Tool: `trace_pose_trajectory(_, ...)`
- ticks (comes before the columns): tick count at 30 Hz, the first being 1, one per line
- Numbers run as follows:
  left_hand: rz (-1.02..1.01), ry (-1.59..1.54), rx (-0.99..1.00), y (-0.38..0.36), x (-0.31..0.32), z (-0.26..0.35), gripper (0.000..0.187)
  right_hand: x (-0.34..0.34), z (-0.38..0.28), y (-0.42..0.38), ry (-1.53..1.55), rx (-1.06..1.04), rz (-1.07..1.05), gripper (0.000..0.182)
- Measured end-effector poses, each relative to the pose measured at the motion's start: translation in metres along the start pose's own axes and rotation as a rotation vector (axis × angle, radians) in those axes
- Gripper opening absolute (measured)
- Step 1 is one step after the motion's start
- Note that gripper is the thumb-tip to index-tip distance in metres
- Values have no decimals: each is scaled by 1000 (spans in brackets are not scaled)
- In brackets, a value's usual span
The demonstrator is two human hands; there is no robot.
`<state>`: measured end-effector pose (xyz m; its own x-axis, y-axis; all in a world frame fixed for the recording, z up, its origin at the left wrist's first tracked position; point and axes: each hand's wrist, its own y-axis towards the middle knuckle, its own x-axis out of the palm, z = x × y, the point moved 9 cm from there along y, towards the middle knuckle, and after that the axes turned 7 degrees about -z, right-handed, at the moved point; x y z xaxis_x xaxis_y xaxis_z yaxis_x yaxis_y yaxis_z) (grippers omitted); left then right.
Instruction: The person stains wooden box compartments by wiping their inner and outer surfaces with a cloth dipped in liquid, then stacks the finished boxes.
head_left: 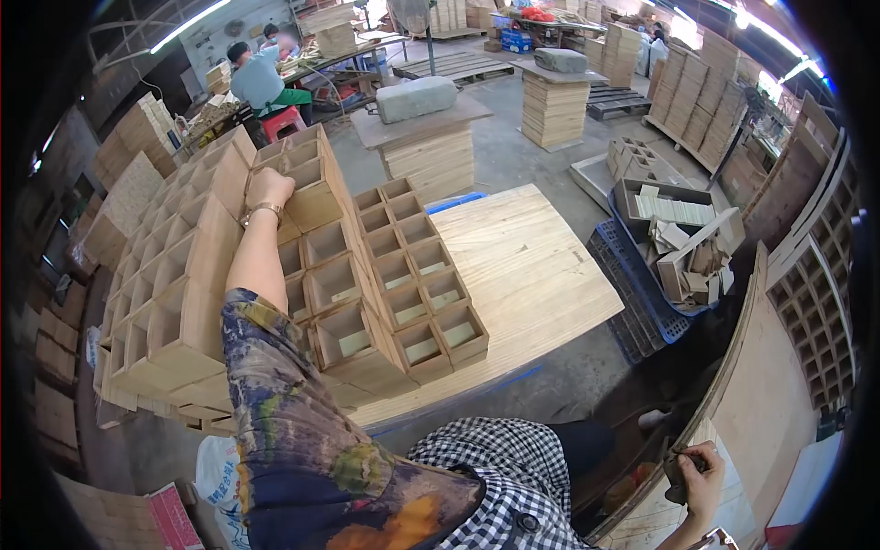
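Note:
My left hand (269, 190) is at the far end of the stacked wooden compartment boxes (316, 197), its fingers closed over a box wall. Beside it on the left stands a taller stack of similar boxes (188, 275). Nearer to me, open-topped boxes (422, 312) with pale bottoms sit on a light wooden board (532, 257). My right hand (700, 472) is low at the right, over a wooden surface (642, 513), with fingers closed round a small dark object (676, 481) that I cannot make out clearly.
A blue crate (667, 323) with wood scraps stands right of the board. Board stacks topped by grey blocks (416, 99) stand ahead. A person (258, 81) sits on a red stool at the back left. A curved panel (761, 403) rises at the right.

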<state>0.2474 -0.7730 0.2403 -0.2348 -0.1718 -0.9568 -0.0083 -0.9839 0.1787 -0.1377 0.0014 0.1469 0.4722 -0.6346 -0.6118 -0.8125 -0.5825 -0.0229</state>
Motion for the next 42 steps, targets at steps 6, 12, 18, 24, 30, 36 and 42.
trace_pose_trajectory(6,-6,37,-5,0,-3,5,40,4,4,-6,2,-2,-11,12)
trace_pose_trajectory(12,-36,91,9,13,4,5,39,-1,9,-20,-20,37,5,12)
trace_pose_trajectory(18,-73,-66,290,70,49,14,28,-21,-2,-53,-193,55,90,11)
trace_pose_trajectory(24,-108,-256,802,-98,23,254,30,-41,-31,-143,-35,38,307,14)
trace_pose_trajectory(30,-434,-200,1531,-400,45,484,39,-26,-6,-271,218,214,765,15)
trace_pose_trajectory(36,-937,-104,2354,-793,39,476,38,50,42,-407,1105,359,1483,21)
trace_pose_trajectory(42,-1222,-173,2949,-1018,-22,345,33,112,40,-482,1124,361,1815,18)
